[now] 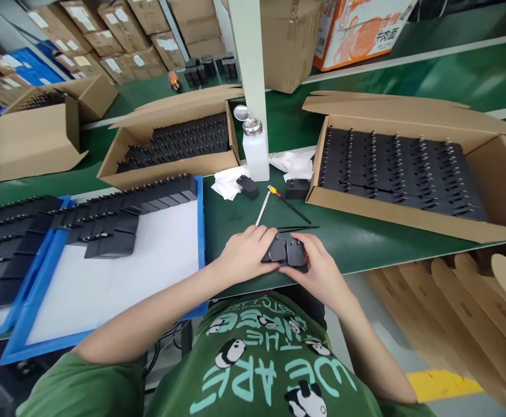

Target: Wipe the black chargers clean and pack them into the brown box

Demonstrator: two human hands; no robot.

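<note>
Close to my body, at the front edge of the green bench (231, 214), my left hand (248, 255) is closed on a black plug adapter (278, 249). A second black plug adapter (295, 253) is gripped between the thumb and fingers of my right hand (320, 269). The two adapters are side by side, touching or nearly so. Just beyond my hands lie black tweezers (299, 228), a white stick (263, 207) and a black pen-like tool (294, 208) with a yellow and red end. Farther back, single black adapters (248, 187) rest by crumpled white tissue (229, 182).
At the right stands an open carton (366, 211) with rows of adapters; another carton (170, 168) is back left. A blue-rimmed tray (201, 231) with adapters lies left. A white pump bottle (256, 152) stands before a pale post (248, 52). Flattened cardboard (435, 318) is at lower right.
</note>
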